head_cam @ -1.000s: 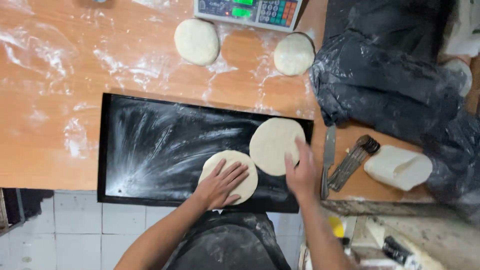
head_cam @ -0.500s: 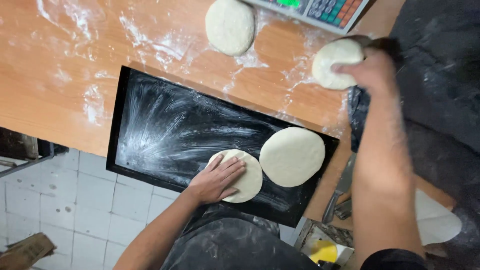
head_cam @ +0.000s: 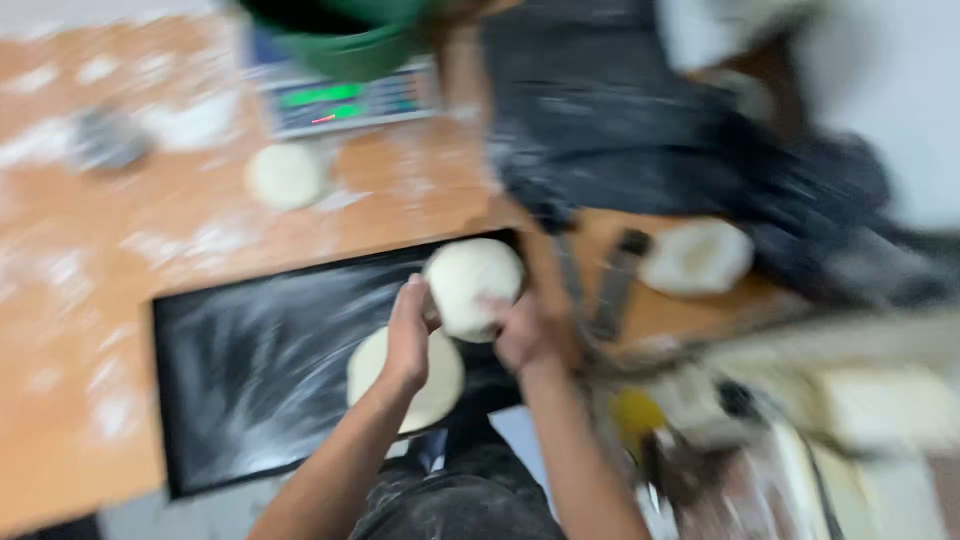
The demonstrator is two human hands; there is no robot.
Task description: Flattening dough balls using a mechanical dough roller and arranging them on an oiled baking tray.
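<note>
The picture is blurred by motion. Both hands are closed around a round white dough ball (head_cam: 472,283) just above the right end of the black floured tray (head_cam: 250,390). My left hand (head_cam: 408,338) grips its left side and my right hand (head_cam: 522,335) its lower right side. A flattened dough disc (head_cam: 432,392) lies on the tray beneath my left wrist. Another dough ball (head_cam: 287,175) rests on the wooden table (head_cam: 120,260) near the scale (head_cam: 350,100).
A green bowl (head_cam: 340,40) sits at the top by the scale. Black plastic sheeting (head_cam: 680,140) covers the right side. A white lump (head_cam: 695,255) and metal scrapers (head_cam: 610,285) lie right of the tray. Flour is scattered over the table.
My right hand has carried a dough ball from beside the scale to above the tray. My left hand has lifted off the flat disc and joined it. The view has swung.
</note>
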